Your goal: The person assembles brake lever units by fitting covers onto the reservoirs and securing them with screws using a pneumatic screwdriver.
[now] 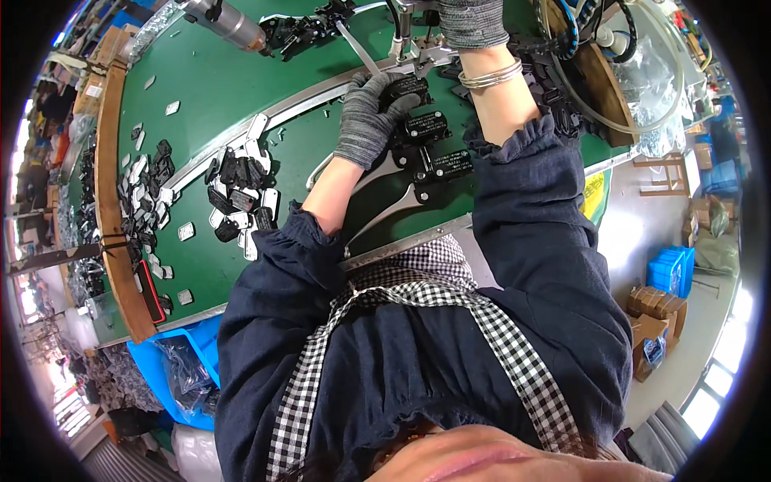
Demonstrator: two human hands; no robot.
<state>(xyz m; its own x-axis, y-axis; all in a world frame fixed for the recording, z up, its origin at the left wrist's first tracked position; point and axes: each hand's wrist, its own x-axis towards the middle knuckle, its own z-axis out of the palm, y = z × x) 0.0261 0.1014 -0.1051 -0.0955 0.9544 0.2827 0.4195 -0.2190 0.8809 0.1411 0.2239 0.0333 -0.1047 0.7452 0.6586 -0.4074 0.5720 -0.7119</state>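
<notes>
My left hand (pixel 368 120), in a grey knit glove, is closed around a black housing (pixel 408 90) with pale print, its thumb and fingers on the near side. Beside it on the green bench lie two similar black housings, one (pixel 427 126) just below and another (pixel 451 164) nearer me. Curved silver levers (pixel 393 213) run from these parts toward the left. My right hand (pixel 472 22), also gloved, is raised at the far edge beside a metal fixture (pixel 409 52); its fingers are cut off by the picture's top, so their grip is hidden.
An electric screwdriver (pixel 229 26) hangs at upper left. Piles of small black and white parts (pixel 241 189) lie left of my hands, across a metal rail (pixel 297 100). A wooden strip (pixel 112 201) edges the bench; a red-edged phone (pixel 150 291) leans there. Black parts (pixel 554 96) lie right.
</notes>
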